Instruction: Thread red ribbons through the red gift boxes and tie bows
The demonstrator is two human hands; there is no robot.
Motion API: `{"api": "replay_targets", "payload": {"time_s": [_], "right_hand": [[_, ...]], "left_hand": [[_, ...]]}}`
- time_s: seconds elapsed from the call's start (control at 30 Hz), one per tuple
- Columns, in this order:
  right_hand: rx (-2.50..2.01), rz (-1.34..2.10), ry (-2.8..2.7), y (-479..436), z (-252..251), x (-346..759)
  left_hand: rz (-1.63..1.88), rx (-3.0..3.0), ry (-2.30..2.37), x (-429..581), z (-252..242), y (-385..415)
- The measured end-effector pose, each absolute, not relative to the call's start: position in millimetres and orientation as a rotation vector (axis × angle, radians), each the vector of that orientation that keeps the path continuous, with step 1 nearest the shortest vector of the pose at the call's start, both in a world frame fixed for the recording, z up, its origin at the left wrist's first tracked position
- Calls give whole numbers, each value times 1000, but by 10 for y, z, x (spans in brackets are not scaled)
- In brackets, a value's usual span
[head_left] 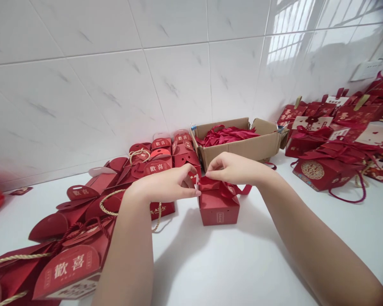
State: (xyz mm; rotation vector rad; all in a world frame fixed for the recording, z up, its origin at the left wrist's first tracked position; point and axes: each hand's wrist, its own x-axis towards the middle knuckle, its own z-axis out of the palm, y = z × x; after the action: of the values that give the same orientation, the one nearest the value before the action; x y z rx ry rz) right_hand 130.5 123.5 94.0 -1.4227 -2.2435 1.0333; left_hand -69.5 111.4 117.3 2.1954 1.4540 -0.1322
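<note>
A small red gift box (219,208) stands upright on the white table in front of me, its top flaps raised. My left hand (170,182) is closed on the box's left side flap, which I see edge-on, thumb low and fingers above. Over the top of the box, my right hand (231,169) is bent down with thumb and forefinger pinched together by the same flap; what lies between these fingertips is too small to make out. A dark red ribbon (244,190) comes out at the box's right side, below my right wrist.
Behind the box is an open cardboard box (239,149) full of red ribbons (226,135). Many folded red gift boxes (78,261), some with rope handles, crowd the left side. More red boxes (330,163) with ribbon bows stand at the right. A tiled wall (175,85) closes off the back.
</note>
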Motion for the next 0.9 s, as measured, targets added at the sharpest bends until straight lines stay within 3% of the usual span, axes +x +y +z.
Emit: {"api": "replay_targets", "payload": {"time_s": [0.9], "right_hand": [[-1599,900,-2347,1296,902,1347]], "left_hand": [[-162,2187,1478,-595,1088,1197]]}}
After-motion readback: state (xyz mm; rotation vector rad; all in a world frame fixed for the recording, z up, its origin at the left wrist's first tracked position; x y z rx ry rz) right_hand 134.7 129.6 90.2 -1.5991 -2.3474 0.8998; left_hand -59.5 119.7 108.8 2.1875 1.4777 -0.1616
